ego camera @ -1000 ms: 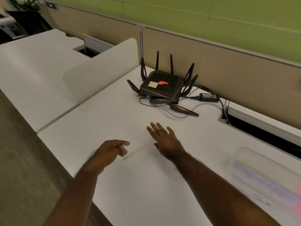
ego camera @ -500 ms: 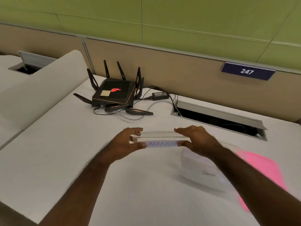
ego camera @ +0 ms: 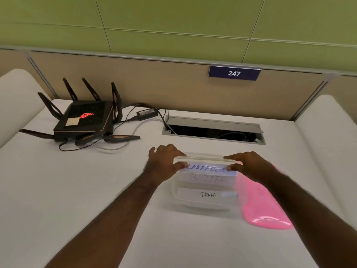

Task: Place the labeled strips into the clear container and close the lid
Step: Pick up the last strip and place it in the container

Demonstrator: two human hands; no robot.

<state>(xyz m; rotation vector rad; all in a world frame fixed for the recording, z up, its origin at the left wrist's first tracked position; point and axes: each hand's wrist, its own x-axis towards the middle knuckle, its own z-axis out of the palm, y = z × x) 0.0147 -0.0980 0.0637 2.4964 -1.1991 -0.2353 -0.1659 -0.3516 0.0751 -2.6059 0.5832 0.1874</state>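
A clear strip labelled LABRADOR (ego camera: 206,168) is held by its two ends above the far side of the clear container (ego camera: 204,206). My left hand (ego camera: 164,164) pinches its left end and my right hand (ego camera: 249,167) pinches its right end. Inside the container lie a blurred labelled strip (ego camera: 207,179) and a strip marked PANDA (ego camera: 207,195). The pink lid (ego camera: 264,206) lies flat on the table, touching the container's right side.
A black router (ego camera: 87,120) with antennas and cables sits at the back left, with a power brick (ego camera: 146,113) beside it. An open cable slot (ego camera: 212,130) runs behind the container. White dividers stand at both sides.
My hands picked up the LABRADOR strip from the left of the table and carried it right, over the container. The view swung right with them.
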